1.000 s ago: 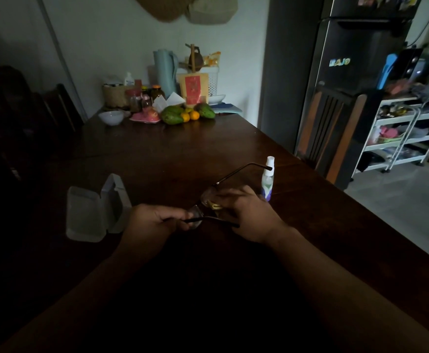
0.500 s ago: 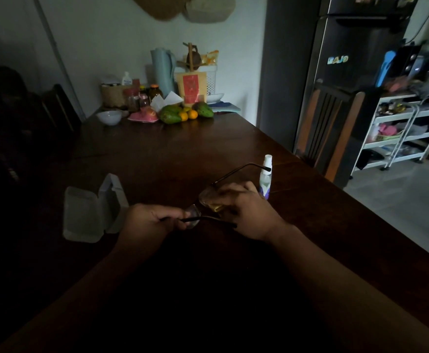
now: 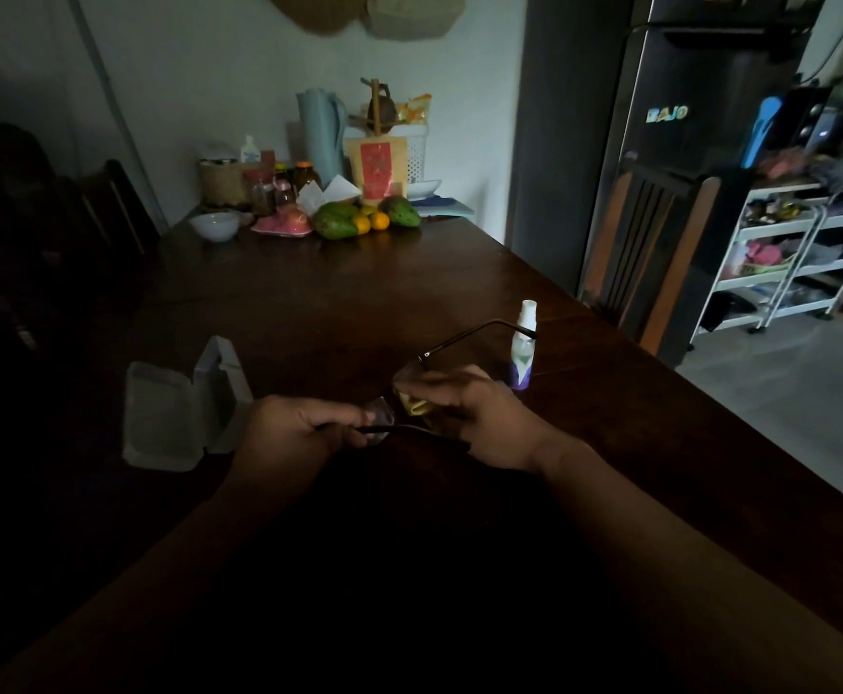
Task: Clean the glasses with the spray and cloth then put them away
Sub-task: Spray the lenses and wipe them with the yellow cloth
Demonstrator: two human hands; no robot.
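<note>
1. Dim light falls over a long dark wooden table [image 3: 339,313], with fruit, jars and a jug crowded at its far end against the wall, which leaves the near half free as a work area.
2. Just above the near edge, the left hand [image 3: 292,428] is closed around the eyeglasses [image 3: 409,393] at one lens and its temple arm, apparently to steady the frame.
3. Against the other lens, the right hand [image 3: 484,418] pinches a yellowish cleaning cloth [image 3: 415,404]; this looks like the wiping step.
4. One temple arm juts up and away toward the spray bottle [image 3: 523,345], so the frame is unfolded, giving the cloth room at the lens.
5. That bottle stands upright just beyond the right hand, untouched and within reach.
6. Left of the hands, well apart from them, a pale glasses case [image 3: 179,413] sits with its lid up, probably ready to receive the glasses.
</note>
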